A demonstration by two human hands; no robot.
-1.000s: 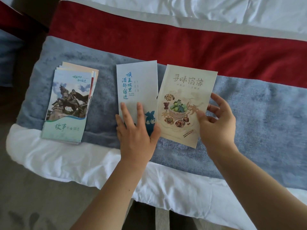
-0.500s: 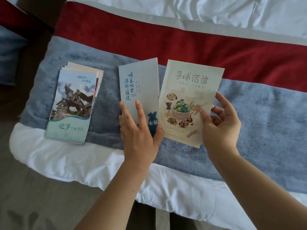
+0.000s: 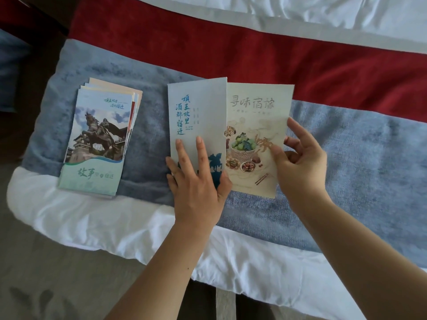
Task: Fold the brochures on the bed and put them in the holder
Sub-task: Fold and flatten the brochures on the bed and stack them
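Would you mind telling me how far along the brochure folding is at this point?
A stack of folded brochures already lies on the blue blanket. In hand: the left hand presses flat on the pale blue panel while the right hand grips the food-print panel of a brochure not yet folded shut. No holder is in view, so loading it looks still undone.

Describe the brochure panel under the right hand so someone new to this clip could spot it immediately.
On the grey-blue blanket across the bed, an open brochure lies at the centre. Its right-side panel, gripped at the edge by the right hand, is cream with a basket of green fruit, food dishes and chopsticks. The pale blue panel beside it and the stack further left show horse riders instead.
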